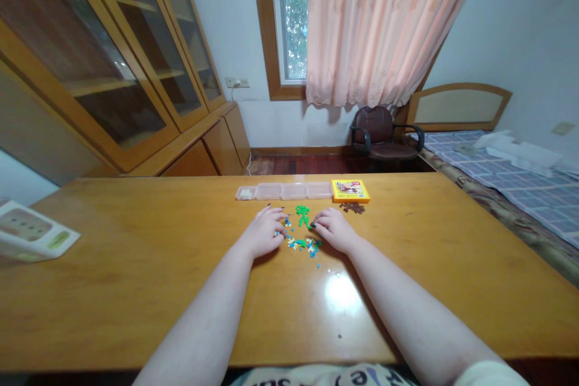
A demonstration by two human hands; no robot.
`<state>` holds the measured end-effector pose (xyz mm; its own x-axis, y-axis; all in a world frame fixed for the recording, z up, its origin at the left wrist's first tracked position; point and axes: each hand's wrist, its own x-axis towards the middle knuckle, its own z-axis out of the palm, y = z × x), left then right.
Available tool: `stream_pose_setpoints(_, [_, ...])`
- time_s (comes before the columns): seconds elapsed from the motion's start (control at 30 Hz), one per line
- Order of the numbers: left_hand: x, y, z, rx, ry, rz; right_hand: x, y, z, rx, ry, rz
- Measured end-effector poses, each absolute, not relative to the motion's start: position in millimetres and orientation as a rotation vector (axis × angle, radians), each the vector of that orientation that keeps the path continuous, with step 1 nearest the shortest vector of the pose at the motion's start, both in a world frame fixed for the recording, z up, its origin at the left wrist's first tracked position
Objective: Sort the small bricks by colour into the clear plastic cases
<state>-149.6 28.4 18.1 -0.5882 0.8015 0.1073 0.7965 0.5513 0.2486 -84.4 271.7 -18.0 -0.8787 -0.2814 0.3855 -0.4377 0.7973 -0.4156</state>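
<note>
- Left hand [262,233]: fingers loosely curved and spread, fingertips at small blue and yellow pieces [311,246]; any hold cannot be told.
- Right hand [335,230]: fingers bent, fingertips beside green pieces [302,210]; whether they pinch one cannot be told.
- Green pieces: mostly between the hands; blue and yellow ones scattered nearer the wearer.
- Brown pieces [353,208]: just beyond the right hand.
- Yellow box [350,190]: behind these.
- Clear compartment tray [294,192]: beyond both hands.
</note>
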Motion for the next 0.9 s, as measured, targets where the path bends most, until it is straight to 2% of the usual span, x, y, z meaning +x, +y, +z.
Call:
stream_pose_setpoints(0.47, [-149.6,29.7,14.0,1.420,2.686,0.326,-84.6,271.9,-15.5,0.550,-2.676,0.784])
stream_pose_setpoints(0.7, [-156.7,25.0,10.5,1.235,2.941,0.333,-84.0,272.5,-14.3,0.577,-2.672,0.781])
stream_pose_setpoints(0.9, [-155.8,26.5,9.8,1.261,2.883,0.316,-84.6,272.2,-15.7,0.578,-2.668,0.773])
